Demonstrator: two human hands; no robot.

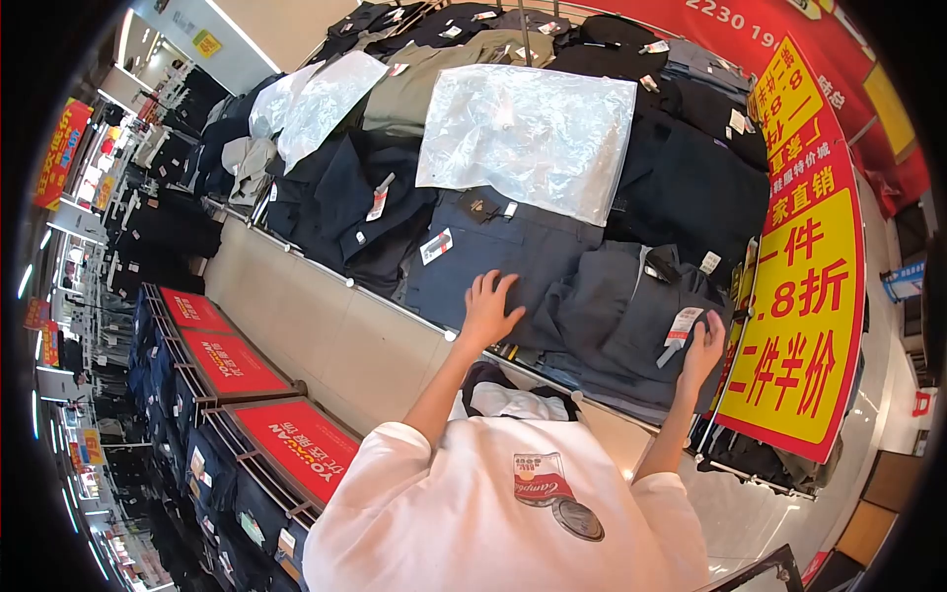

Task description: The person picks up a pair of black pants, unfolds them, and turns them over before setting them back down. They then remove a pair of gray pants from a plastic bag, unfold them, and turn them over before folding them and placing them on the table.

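Observation:
My left hand (489, 308) lies with its fingers apart on a folded pair of dark blue-grey trousers (444, 280), which carries a white tag. At the right, my right hand (702, 347) is at the edge of a dark grey folded garment (607, 296), beside its white and red price tag (679, 331). Its fingers are partly curved, and whether they pinch the cloth I cannot make out. A clear plastic bag (528, 133) rests just behind the trousers, over their top edge.
Stacks of dark clothes (681, 178) cover the display table. Another plastic bag (330, 104) lies at the back left. A yellow and red sign (799, 296) stands along the right edge. Racks with red signs (296, 439) stand at the left, across a tiled aisle (296, 306).

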